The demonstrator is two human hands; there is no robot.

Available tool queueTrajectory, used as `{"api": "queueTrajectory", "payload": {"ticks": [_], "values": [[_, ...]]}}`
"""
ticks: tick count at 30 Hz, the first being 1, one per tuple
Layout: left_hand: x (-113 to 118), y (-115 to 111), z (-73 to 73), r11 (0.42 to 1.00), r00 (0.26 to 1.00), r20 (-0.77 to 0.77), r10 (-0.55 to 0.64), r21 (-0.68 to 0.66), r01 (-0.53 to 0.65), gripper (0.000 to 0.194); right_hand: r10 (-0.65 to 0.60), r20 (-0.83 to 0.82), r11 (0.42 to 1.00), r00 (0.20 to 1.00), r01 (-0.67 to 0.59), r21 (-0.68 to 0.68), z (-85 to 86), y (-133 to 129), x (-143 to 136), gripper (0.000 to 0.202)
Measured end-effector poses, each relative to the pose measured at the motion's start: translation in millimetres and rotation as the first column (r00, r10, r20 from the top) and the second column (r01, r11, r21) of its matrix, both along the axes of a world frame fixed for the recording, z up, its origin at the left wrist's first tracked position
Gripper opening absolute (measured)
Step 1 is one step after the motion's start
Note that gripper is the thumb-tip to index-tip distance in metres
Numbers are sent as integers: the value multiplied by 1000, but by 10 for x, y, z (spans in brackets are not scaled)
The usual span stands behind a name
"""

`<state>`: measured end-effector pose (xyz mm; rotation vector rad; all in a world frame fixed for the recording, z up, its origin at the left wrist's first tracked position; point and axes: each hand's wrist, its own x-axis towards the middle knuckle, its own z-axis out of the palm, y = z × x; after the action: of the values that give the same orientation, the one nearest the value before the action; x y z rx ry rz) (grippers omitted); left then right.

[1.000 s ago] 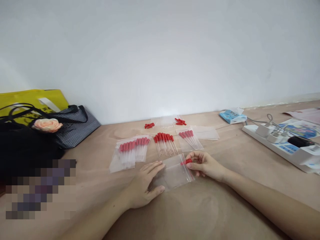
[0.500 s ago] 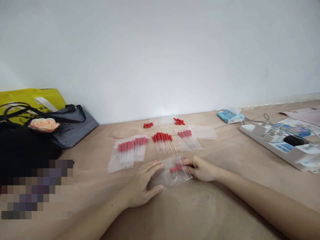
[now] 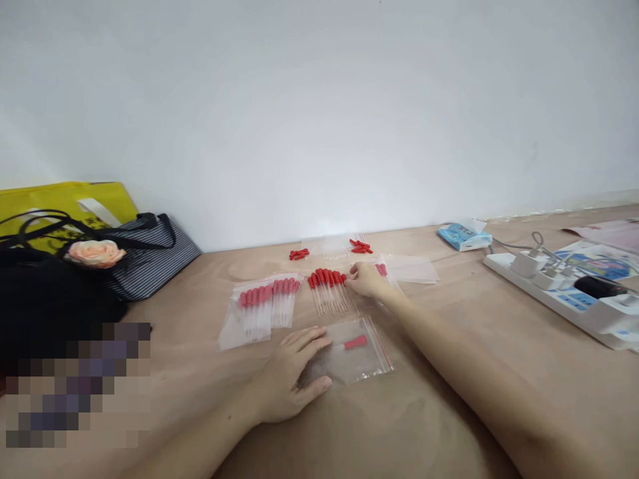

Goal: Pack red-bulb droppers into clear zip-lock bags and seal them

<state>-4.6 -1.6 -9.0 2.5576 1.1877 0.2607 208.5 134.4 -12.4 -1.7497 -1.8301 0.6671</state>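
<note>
Wall + tabletop: plain pale wall (image 3: 319,120) behind; light-brown tabletop (image 3: 399,426) under everything.
R hand: right hand (image 3: 367,281) reaches fwd, thumb + fingertips drawn close at R end of the row; can't tell if anything's btwn them.
Droppers: fanned row of thin clear droppers w/ red bulbs (image 3: 327,278), immed. L of R fingertips.
L hand: left hand (image 3: 299,372) spread wide, resting on zip bag's L end.
Zip bag: flat clear plastic zip bag w/ red-lined mouth (image 3: 369,366), nearer the body than R grip; single red-bulbed dropper (image 3: 356,342) inside, bulb twd mouth.
Technique: prob. best to pinch one bulb only, lift it clear of neighbours; light L pressure should stop bag sliding.
In the way: clear bag of red-bulbed droppers (image 3: 391,278) partly hidden by R hand; snag risk, I'd guess.
Beyond R grip: small piles of loose red bulbs (image 3: 361,247).
L of row: overlapping filled clear bags (image 3: 231,329).
Far R: white power strip (image 3: 544,293), blue tissue pack (image 3: 462,236), well apart.
</note>
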Motion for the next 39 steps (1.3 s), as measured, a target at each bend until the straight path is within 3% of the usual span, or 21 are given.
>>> {"api": "queueTrajectory", "payload": {"ticks": [7, 10, 14, 18, 23, 26, 33, 39], "values": [[7, -9, 7, 1000, 1000, -5, -2, 4, 2, 48, 6, 55, 996, 998, 0, -94, 75, 52, -157, 26], [14, -13, 12, 1000, 1000, 5, -1, 7, 1, 48, 18, 7, 995, 1000, -17, -100, 141, -6, -38, 38], [13, -4, 5, 1000, 1000, 2, -1, -2, 1, 48, 77, -123, 992, 989, -88, -90, 195, -241, 319, 54], [1, 12, -13, 1000, 1000, 6, -3, -3, 3, 49, 186, -487, 977, 853, -213, 0, 50, -564, 656, 47], [7, 5, -7, 1000, 999, 44, 10, -18, -10, 39, 47, -752, 997, 658, -74, -2, -197, -807, 706, 37], [18, -4, 1, 999, 996, 88, 29, -27, -27, 28, 27, -803, 999, 596, -37, 6, -249, -840, 621, 38], [33, -12, 13, 999, 993, 117, 29, -30, -26, 23, -54, -809, 991, 586, 129, 27, -276, -893, 490, 41], [31, -15, 17, 999, 997, 71, 24, -28, -22, 45, 14, -747, 998, 665, -60, -35, -276, -1029, 423, 31]]}}
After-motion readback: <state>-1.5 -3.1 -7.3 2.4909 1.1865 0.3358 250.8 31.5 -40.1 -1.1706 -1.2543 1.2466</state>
